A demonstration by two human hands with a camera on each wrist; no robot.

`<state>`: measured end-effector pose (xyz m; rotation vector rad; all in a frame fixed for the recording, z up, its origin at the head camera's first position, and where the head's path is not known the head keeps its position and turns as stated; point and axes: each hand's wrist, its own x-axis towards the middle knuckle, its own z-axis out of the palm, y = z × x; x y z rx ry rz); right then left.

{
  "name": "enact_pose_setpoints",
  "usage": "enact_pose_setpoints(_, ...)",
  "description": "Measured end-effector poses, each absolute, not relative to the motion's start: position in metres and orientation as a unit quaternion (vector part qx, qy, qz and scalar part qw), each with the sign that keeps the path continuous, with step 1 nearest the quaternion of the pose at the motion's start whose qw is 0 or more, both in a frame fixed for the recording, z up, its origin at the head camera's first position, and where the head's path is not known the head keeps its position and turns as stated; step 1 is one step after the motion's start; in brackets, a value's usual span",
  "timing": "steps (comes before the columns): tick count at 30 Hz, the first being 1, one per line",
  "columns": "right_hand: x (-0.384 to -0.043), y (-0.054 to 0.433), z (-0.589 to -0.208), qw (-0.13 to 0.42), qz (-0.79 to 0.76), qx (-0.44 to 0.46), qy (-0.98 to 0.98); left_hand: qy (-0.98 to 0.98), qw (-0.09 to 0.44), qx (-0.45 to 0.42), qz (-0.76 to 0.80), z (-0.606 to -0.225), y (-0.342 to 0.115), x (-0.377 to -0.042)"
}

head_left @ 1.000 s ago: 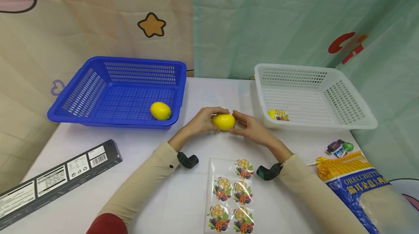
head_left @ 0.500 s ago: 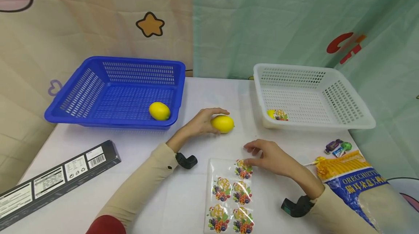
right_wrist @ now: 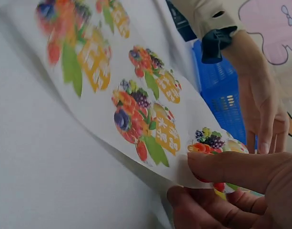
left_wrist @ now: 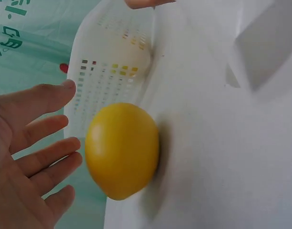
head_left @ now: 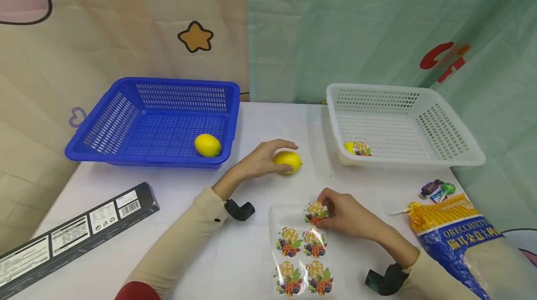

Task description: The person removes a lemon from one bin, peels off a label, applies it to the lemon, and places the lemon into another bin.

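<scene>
A yellow lemon lies on the white table between the two baskets. Around its left side my left hand is spread with loosely bent fingers; the left wrist view shows a gap between the fingers and the lemon. My right hand pinches the upper right corner of a clear-backed sticker sheet, thumb on top and fingers beneath. Colourful fruit stickers cover the sheet, which bends upward toward the thumb in the right wrist view. The right fingertips are partly hidden under the sheet.
A blue basket at back left holds another lemon. At back right, a white basket contains a stickered lemon. A long black box lies left; candies, a lollipop and a pasta bag lie right.
My right hand has left the lemon, moved down toward me and taken hold of the sticker sheet's corner. The left hand stays by the lemon, its fingers looser. The sheet has shifted slightly.
</scene>
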<state>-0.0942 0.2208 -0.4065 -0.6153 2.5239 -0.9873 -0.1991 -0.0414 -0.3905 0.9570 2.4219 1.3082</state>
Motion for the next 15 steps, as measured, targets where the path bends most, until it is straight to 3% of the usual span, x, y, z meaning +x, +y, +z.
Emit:
enact_pose_setpoints(6,-0.099,0.219,-0.398,0.230,-0.490,-0.171,0.823,0.807,0.100,0.366,0.453,-0.369,-0.038,-0.185)
enact_pose_setpoints(15,-0.101,0.213,-0.386,0.186,-0.545,-0.151,0.803,0.752,0.181,0.435,0.461,-0.339,-0.030,-0.163)
